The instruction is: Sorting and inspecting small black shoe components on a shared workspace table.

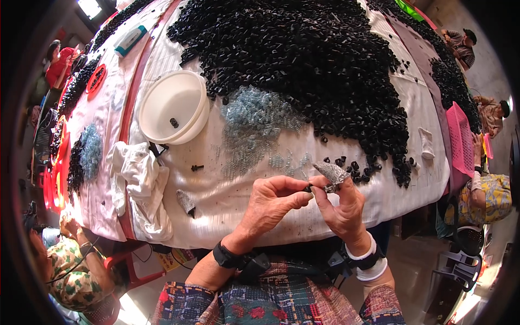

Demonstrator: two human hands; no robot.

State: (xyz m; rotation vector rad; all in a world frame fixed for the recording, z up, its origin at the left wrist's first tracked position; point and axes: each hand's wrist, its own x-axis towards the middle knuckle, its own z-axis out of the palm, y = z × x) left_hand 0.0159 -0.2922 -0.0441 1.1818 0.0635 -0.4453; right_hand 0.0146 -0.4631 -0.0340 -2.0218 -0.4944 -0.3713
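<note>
In front of me, my left hand [276, 201] pinches a small black part [308, 188] between thumb and forefinger. My right hand [342, 208] closes its thumb and fingertip on the same part from the other side. A grey, speckled cone-shaped cover [331, 172] sits on a finger of my right hand, pointing up and left. Just beyond both hands lie pale blue-grey, see-through coil-like pieces [260, 116]. A large heap of small black plastic parts [303, 59] spreads behind them, with some loose ones close to my right hand.
A white plastic bowl [149, 116] with one dark piece inside stands at the left. Nearby lie a crumpled white cloth [142, 181], another grey cone [186, 202] and a black fitting [197, 168]. A pink basket [460, 140] is at the right edge. Other people sit around the table.
</note>
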